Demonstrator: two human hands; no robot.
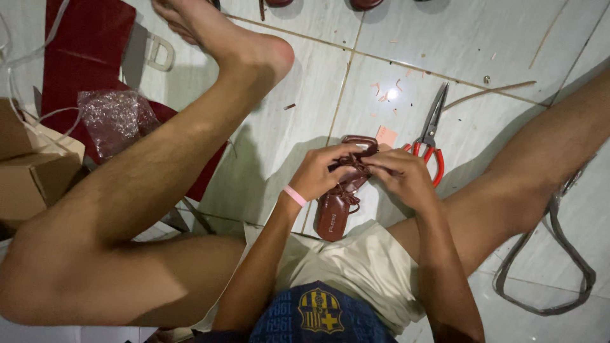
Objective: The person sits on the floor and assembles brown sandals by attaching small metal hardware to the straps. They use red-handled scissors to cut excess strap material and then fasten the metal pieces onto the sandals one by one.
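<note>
The head camera shows the left hand [316,173] and the right hand [401,176] both closed around the straps of a brown strappy sandal [338,202], pinching them from either side, seemingly so the fingers can work the knot between them. The sandal is held low over the tiled floor [286,121] between the person's spread legs, its long axis running near-to-far, the end nearest the person tipped slightly leftward. Red-handled scissors [431,143] lie on the floor just beyond the right hand, blades pointing away.

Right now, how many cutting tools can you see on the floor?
1. The red-handled scissors lie on the tiles just beyond the right hand, near the brown sandal that both hands grip. Others may be hidden under the legs.
</note>
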